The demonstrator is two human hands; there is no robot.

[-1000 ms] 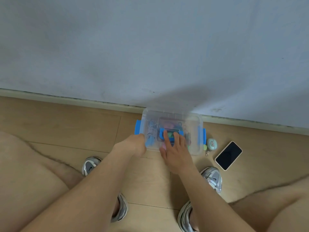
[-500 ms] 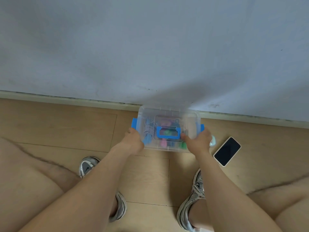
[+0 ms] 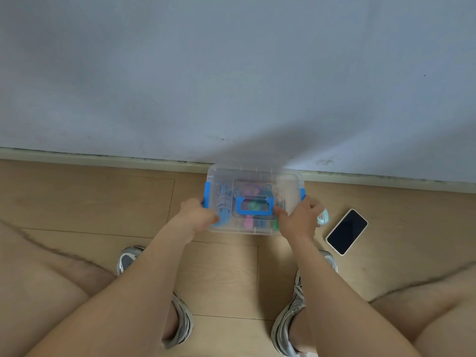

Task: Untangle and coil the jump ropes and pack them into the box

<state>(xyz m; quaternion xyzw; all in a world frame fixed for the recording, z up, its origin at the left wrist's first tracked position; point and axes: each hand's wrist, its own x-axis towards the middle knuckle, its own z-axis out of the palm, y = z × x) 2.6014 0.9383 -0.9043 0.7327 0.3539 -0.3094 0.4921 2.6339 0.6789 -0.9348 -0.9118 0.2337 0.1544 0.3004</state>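
Now apparently at the closing stage. Clear plastic box [image 3: 244, 229], lid [image 3: 288, 185] on, low over the wooden floor [image 3: 103, 202] just before the skirting board [image 3: 103, 161]; resting or lifted a little, cannot tell. Jump ropes [image 3: 226, 199] inside, seen through the lid: one blue-and-white striped coil at the left, pink, green and dark pieces under the blue carry handle [image 3: 254, 209]. None visible outside the box.

Left hand [image 3: 198, 217] at the near left corner, fingers curled round the box edge just below the left blue latch [image 3: 206, 193]. Right hand [image 3: 300, 220] at the near right corner, thumb on the lid beside the handle, remaining fingers wrapped round the end under the right latch [image 3: 302, 194]. Both grasping the box, neither on the handle.

Risks, as judged:
- Latches possibly not snapped down, too blurred to confirm. Lid liable to pop under springy coils if lifted by the ends.
- Grip on smooth plastic at the near corners only. Far side unsupported, likely to tip toward the wall [image 3: 231, 73].
- Phone [image 3: 347, 231] and small pale round case [image 3: 323, 217] on the floor just beside the right hand. Easy to knock, or to set the box down on, during any move rightward.
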